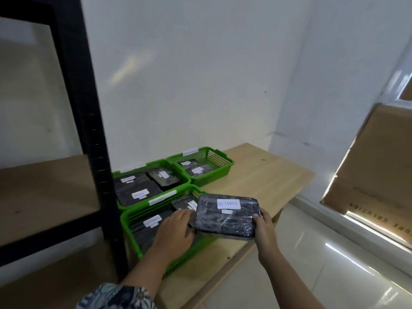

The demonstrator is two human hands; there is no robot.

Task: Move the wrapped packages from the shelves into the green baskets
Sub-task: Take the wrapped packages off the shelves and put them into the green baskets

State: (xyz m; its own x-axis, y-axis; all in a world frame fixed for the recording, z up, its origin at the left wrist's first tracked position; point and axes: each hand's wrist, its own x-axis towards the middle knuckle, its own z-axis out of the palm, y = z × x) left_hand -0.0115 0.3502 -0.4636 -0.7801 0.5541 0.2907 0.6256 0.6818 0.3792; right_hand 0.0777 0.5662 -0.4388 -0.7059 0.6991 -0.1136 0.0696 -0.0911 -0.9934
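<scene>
head cam | looks forward-down | close over hands (pixel 174 228) | faces corner wall (pixel 178 74)

Plastic, film wrap and pale wood grain, as I see them from my station.

I hold a flat dark package in crinkled glossy film (pixel 227 217) with a matt white paper label (pixel 229 203); the green perforated plastic baskets (pixel 201 178) look smooth with a slight sheen, the light wood-grain desk (pixel 267 172) matt, the black metal shelf post (pixel 89 121) dull, the tiled floor (pixel 312 253) shiny, the brown cardboard box (pixel 374 157) rough, my patterned sleeve (pixel 116 297) cloth.
</scene>
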